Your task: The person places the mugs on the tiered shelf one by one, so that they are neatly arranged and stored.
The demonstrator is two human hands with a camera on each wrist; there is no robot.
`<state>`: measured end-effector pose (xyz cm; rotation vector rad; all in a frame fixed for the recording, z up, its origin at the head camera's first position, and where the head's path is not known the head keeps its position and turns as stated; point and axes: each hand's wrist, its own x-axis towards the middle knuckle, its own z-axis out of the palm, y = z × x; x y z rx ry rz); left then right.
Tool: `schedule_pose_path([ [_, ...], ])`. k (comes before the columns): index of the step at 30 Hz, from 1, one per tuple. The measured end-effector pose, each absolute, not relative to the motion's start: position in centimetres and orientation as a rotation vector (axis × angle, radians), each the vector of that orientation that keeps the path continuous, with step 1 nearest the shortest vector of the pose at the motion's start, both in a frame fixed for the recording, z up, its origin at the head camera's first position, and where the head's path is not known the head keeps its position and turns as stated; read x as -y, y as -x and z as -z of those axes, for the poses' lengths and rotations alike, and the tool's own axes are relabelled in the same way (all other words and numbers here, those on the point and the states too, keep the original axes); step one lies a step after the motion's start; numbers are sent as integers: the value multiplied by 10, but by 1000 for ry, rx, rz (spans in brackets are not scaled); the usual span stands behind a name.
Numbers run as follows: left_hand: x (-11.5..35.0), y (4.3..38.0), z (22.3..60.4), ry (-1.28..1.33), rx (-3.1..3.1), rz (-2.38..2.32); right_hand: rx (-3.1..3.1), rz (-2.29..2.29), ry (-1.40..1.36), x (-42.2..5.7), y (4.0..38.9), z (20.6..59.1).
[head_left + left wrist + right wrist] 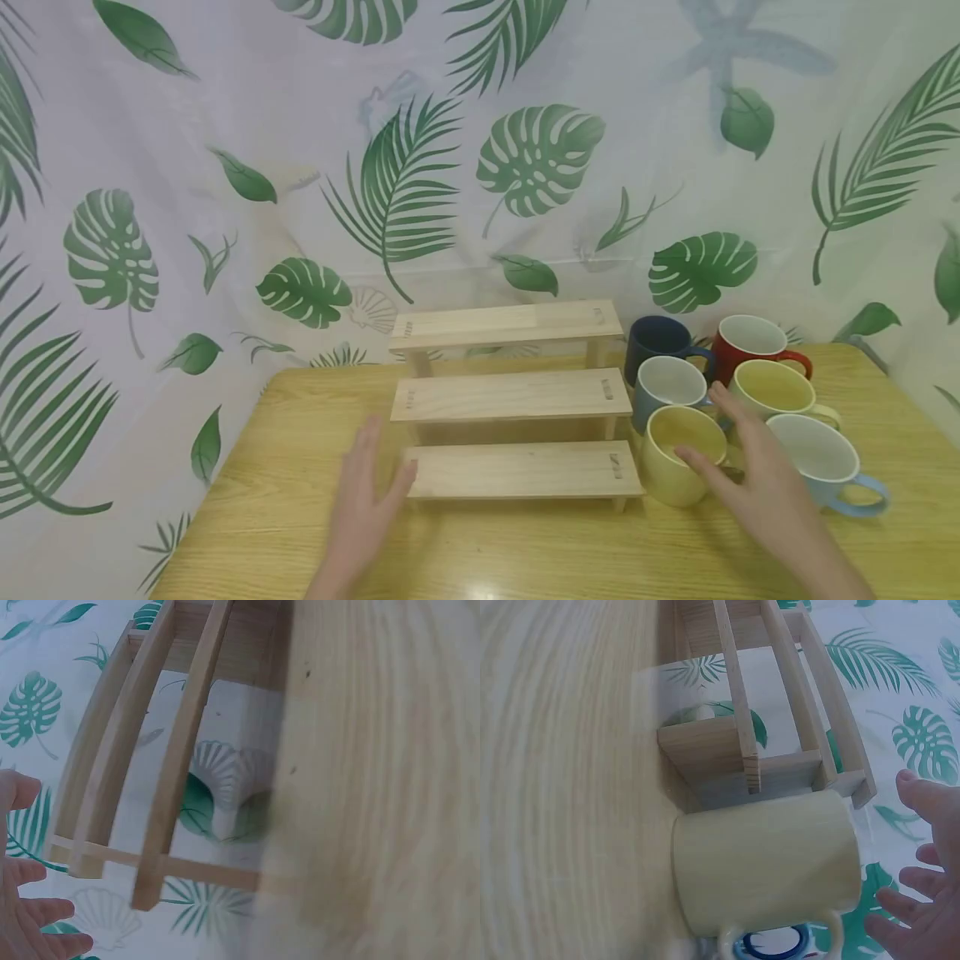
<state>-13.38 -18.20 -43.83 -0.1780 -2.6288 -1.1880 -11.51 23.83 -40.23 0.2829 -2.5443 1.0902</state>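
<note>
A three-step wooden shelf [517, 472] stands mid-table, its slats bare. Beside its left end my left hand [363, 496] hovers, fingers extended and thumb apart; in the left wrist view those fingers [45, 909] are clear of the wooden frame [176, 772]. My right hand [765, 487] hangs over the mugs to the right, fingers spread. Closest to its thumb is the front yellow mug [670, 471], which the right wrist view shows as a pale yellow mug [769, 859] with the right hand [926, 892] apart from it. Neither hand holds anything.
More mugs crowd right of the shelf: a dark blue mug [637, 354], a red mug [726, 358], a grey-blue mug [645, 404], another yellow mug [772, 387] and a light blue mug [813, 458]. Behind the wooden table [262, 500] hangs a leaf-print cloth [450, 167].
</note>
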Motion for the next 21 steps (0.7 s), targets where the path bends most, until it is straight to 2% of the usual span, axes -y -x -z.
schedule_pose_path([
  [11, 174, 138, 476, 30, 2472, 1622, 2597, -1066, -195, -250, 112, 429],
  [21, 174, 139, 485, -67, 2404, 1779, 2597, -1037, -177, -255, 114, 437],
])
